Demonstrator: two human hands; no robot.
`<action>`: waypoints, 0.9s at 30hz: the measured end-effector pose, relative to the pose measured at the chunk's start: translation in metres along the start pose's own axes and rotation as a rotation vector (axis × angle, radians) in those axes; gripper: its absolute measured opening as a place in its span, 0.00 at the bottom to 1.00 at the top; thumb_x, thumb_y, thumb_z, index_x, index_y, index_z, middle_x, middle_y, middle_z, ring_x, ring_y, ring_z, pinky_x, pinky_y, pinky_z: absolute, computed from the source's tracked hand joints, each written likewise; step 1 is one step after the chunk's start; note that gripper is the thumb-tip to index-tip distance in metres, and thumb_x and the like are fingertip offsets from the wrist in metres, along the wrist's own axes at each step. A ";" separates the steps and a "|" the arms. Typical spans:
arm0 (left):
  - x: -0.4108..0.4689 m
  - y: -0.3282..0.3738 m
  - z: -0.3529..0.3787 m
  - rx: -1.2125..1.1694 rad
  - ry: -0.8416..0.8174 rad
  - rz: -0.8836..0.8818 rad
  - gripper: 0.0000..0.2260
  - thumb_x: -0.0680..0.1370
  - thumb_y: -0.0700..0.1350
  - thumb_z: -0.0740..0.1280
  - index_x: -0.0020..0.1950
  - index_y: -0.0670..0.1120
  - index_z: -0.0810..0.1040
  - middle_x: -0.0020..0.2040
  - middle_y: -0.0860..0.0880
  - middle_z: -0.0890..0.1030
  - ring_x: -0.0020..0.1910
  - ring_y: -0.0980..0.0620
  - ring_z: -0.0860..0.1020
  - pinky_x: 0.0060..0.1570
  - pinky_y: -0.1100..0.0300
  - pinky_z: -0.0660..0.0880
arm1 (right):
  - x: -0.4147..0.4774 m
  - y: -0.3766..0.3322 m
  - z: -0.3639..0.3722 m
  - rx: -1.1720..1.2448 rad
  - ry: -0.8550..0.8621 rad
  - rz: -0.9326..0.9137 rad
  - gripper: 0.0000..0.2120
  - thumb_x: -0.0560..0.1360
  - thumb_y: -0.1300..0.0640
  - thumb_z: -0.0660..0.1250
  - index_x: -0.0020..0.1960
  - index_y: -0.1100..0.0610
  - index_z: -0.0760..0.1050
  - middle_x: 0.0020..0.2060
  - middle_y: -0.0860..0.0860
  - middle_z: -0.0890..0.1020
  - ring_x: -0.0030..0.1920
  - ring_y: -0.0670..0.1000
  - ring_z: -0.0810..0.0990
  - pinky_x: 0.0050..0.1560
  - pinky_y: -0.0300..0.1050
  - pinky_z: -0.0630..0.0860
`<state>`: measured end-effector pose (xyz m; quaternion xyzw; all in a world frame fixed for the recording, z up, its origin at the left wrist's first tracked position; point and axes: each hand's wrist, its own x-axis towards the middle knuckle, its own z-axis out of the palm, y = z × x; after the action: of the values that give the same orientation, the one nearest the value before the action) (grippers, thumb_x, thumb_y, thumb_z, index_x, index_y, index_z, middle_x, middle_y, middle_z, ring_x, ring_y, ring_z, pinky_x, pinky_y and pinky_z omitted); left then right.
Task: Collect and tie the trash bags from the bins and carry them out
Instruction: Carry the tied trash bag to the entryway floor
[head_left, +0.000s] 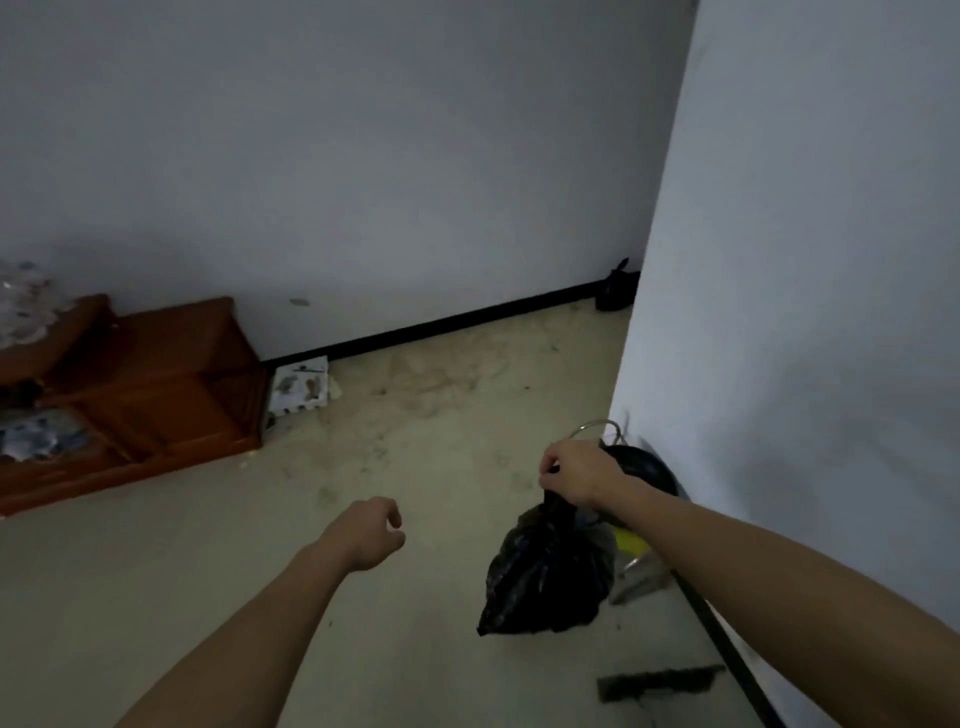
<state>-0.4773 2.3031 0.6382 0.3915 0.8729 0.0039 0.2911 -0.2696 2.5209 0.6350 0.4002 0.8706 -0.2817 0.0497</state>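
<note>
We record a white wall (363, 156) ahead and a second wall face (805, 260) projecting at the right, both standing on a pale, stained floor (441, 415). A brown wooden cabinet (156, 384) sits against the wall at the left, and a white, soiled panel (300, 387) leans just beside its right end. The black trash bag (545, 577) hangs by its gathered neck from the right hand (576, 470), whose fingers are curled tight round that neck. The bag is in front of the projecting wall and just beside a dark round bin (644, 467) at that wall's foot; we cannot tell whether its base touches the floor. A dark brush head (660, 683) lies on the floor nearer us. A smaller black bag (615, 291) rests in the far corner. The left hand (371, 530) is held out over the floor, its fingers loosely curled and holding nothing, well apart from the bag.
</note>
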 end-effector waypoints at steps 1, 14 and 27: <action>0.015 -0.002 -0.009 -0.012 0.006 -0.010 0.14 0.77 0.50 0.66 0.59 0.45 0.76 0.57 0.44 0.79 0.52 0.47 0.78 0.51 0.57 0.74 | 0.023 -0.004 -0.008 0.000 0.003 -0.012 0.07 0.72 0.52 0.69 0.49 0.52 0.82 0.51 0.51 0.84 0.54 0.53 0.81 0.53 0.45 0.77; 0.344 -0.008 -0.193 0.021 0.029 0.112 0.14 0.77 0.49 0.65 0.59 0.45 0.76 0.62 0.44 0.76 0.58 0.46 0.76 0.53 0.58 0.71 | 0.356 -0.027 -0.082 0.026 0.011 0.072 0.10 0.74 0.57 0.68 0.56 0.54 0.78 0.58 0.51 0.78 0.53 0.51 0.77 0.49 0.41 0.72; 0.652 0.105 -0.346 0.068 -0.047 0.331 0.13 0.77 0.49 0.65 0.59 0.46 0.77 0.62 0.46 0.76 0.60 0.46 0.75 0.56 0.57 0.70 | 0.640 0.011 -0.196 0.051 0.155 0.281 0.11 0.76 0.56 0.66 0.57 0.52 0.80 0.57 0.50 0.80 0.56 0.51 0.79 0.56 0.43 0.76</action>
<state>-0.9241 2.8989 0.6208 0.5396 0.7890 0.0131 0.2936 -0.6659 3.0584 0.5940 0.5396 0.7999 -0.2624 0.0108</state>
